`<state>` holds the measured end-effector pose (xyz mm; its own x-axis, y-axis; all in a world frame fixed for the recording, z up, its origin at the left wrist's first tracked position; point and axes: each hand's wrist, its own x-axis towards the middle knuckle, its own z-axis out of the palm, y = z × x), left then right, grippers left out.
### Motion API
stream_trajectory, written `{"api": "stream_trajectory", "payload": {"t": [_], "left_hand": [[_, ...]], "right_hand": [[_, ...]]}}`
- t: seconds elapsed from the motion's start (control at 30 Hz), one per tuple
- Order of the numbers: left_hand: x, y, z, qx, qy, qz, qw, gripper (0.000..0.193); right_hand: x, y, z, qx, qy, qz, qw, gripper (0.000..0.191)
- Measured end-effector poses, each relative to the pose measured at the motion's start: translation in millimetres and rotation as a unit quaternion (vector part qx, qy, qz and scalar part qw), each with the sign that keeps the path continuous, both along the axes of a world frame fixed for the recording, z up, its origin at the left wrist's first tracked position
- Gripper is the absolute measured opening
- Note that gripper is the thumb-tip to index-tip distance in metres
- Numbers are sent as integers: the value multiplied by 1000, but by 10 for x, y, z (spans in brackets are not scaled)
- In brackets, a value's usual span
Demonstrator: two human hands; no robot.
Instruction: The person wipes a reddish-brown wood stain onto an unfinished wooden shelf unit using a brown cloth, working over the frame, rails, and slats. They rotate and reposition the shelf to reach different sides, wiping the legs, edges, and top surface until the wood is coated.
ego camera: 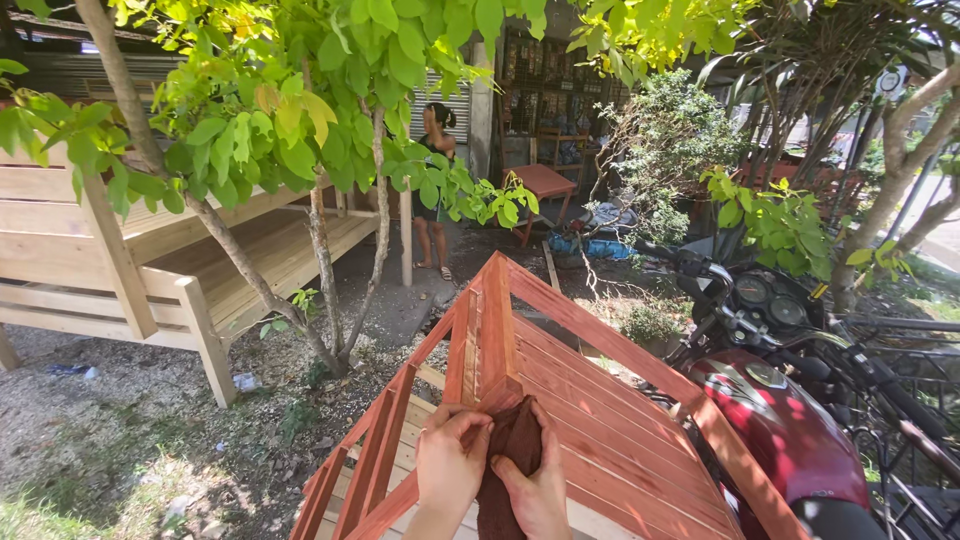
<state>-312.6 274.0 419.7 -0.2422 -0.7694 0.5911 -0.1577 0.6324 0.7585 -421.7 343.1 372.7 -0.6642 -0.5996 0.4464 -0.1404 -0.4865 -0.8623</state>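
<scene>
Hands meet at the near corner of a reddish slatted wooden frame (560, 400): left hand (450, 470) and right hand (535, 490) both pinch a dark brown rag (512, 450) against the wood. Slats look evenly stained already; bare pale boards (420, 450) remain beneath, so finishing seems partly done.

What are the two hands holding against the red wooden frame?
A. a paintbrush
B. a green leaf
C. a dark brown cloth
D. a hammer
C: both the left hand and the right hand grip a dark brown cloth pressed against a rail of the red wooden frame; no brush, hammer or leaf is in either hand.
</scene>
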Motion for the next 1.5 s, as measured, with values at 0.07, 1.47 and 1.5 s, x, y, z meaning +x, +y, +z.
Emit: {"api": "stream_trajectory", "payload": {"t": [0.07,1.47,1.5], "left_hand": [[-1,17,6,-32,31,-14,999,7],[1240,-424,-91,383,112,-187,897,57],[1265,-451,-81,386,120,-187,895,55]], "right_hand": [[-3,28,-1,-16,6,-2,1000,89],[1325,-450,201,-93,-67,28,993,58],[1353,-458,206,-84,-86,15,993,52]]}}
